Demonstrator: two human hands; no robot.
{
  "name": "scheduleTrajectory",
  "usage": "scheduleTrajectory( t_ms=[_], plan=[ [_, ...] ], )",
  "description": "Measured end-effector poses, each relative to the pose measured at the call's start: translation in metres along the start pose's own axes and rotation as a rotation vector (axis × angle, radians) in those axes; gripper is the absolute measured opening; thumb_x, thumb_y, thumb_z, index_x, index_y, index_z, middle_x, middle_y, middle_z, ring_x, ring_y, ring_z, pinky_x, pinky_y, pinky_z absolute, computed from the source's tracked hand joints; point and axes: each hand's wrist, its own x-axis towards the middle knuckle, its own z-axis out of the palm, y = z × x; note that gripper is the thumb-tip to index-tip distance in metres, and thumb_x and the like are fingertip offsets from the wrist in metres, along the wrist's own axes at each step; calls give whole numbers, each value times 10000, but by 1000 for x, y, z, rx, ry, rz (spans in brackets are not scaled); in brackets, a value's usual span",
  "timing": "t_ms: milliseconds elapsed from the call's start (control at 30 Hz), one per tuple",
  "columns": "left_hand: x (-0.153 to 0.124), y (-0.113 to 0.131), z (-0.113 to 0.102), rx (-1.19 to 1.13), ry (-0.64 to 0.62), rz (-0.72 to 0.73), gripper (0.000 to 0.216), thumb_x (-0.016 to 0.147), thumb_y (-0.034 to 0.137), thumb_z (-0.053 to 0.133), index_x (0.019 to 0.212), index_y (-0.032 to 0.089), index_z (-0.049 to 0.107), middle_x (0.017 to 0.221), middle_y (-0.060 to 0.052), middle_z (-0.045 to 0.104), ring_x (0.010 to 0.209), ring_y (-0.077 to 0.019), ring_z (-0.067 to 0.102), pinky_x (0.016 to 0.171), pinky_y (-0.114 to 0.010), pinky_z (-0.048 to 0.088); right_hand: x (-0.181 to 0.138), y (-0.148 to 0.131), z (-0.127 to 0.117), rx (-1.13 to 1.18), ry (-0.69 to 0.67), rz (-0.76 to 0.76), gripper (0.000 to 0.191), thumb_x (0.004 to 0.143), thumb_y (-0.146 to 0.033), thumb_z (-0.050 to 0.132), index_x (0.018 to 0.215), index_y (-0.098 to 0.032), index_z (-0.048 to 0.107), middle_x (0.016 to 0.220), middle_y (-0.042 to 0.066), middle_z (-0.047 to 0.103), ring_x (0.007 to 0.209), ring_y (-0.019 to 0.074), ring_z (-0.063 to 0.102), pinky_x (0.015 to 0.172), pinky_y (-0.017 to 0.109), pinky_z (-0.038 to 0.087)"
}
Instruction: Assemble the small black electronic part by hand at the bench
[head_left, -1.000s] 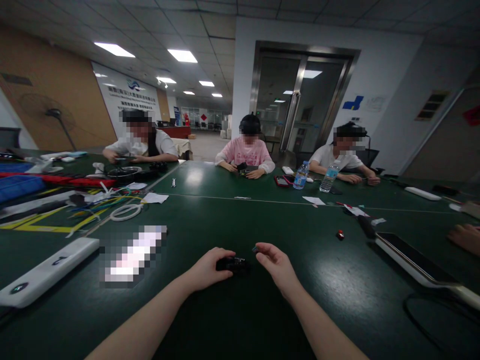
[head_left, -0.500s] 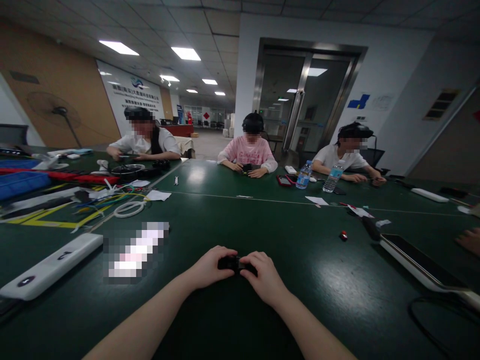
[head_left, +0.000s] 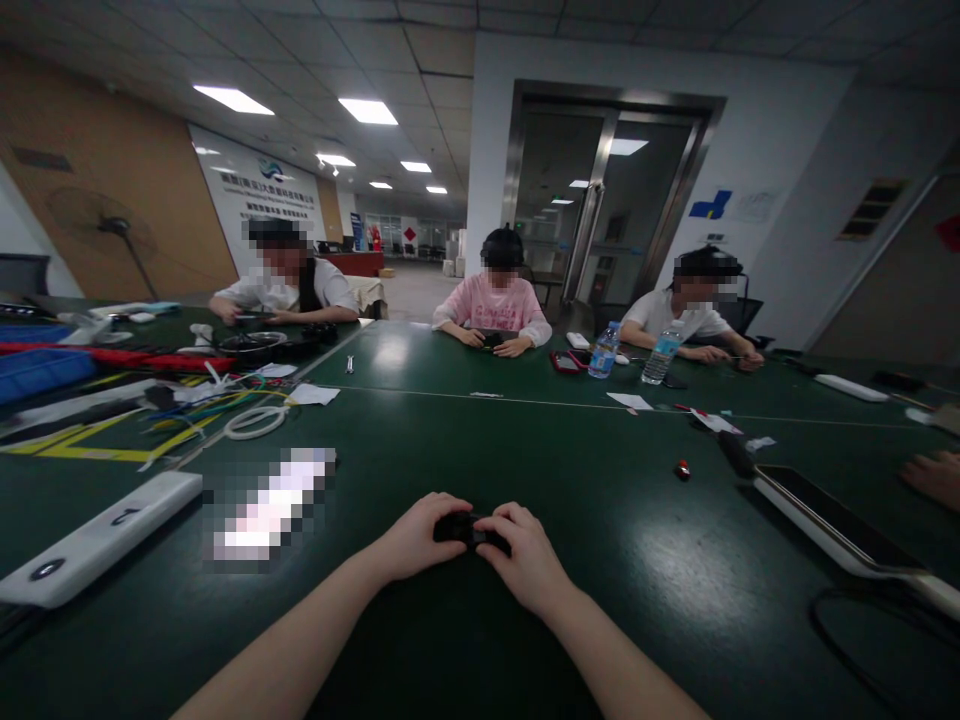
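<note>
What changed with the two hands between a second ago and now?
The right hand was hovering just to the right, fingers pinched on something tiny. It moved left and closed onto the small black part, meeting the left hand. The left hand kept its hold on the part, which stayed in the same spot low over the green table. Nothing else on the table visibly shifted.

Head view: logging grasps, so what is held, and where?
A small black part: left hand grips its left end, right hand its right end.
</note>
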Motion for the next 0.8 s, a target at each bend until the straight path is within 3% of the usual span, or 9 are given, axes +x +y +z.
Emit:
scheduleTrajectory(
  t_ms=[267, 800],
  plan=[
    [1, -3, 1, -7, 3, 8, 436, 732, 272, 642, 1154, 246, 534, 1136, -47, 569, 1074, -225, 506, 947, -376, 397, -1, 3, 1, 88, 32, 41, 350, 721, -229, 626, 1051, -346, 597, 1194, 5, 491, 1125, 237, 455, 960, 415, 369],
    [-1, -4, 1, -12, -11, -20, 471, 739, 304, 638, 1190, 253, 512, 1163, -43, 557, 1082, -217, 503, 953, -365, 400, 1, 6, 1, 115, 21, 21, 304, 743, -231, 597, 1028, -336, 594, 1120, -13, 586, 1088, 223, 497, 947, 421, 359]
  ],
)
